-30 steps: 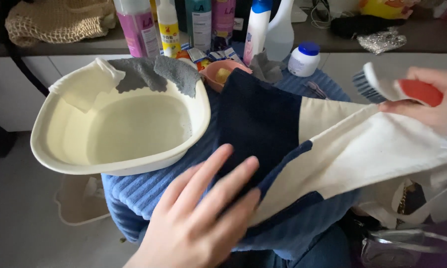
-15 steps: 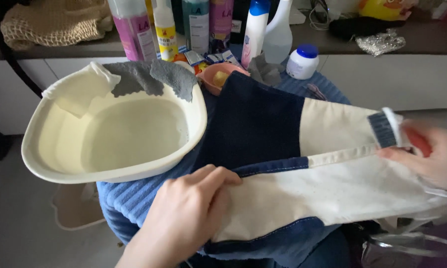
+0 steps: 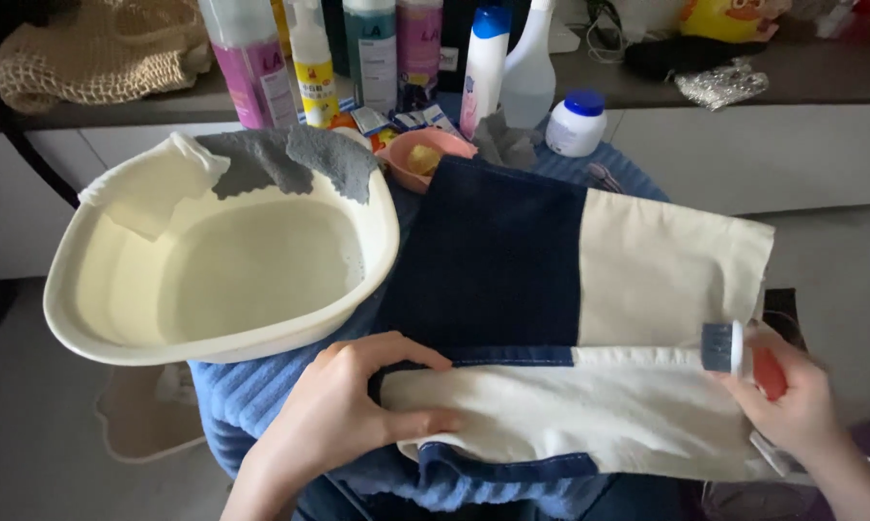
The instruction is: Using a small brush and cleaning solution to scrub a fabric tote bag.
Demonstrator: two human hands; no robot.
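Your left hand has its fingers pinched closed on the folded edge of the navy-and-cream cloth, which lies spread over the blue towel right beside the cream basin. Your right hand grips a red-and-white brush, bristles touching the cloth's far end.

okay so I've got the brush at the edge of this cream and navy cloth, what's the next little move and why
Probably draw the brush in your right hand leftward along the folded cream strip. Its bristles sit at the strip's right end, and your left hand pins the left end, so the cloth should stay taut.
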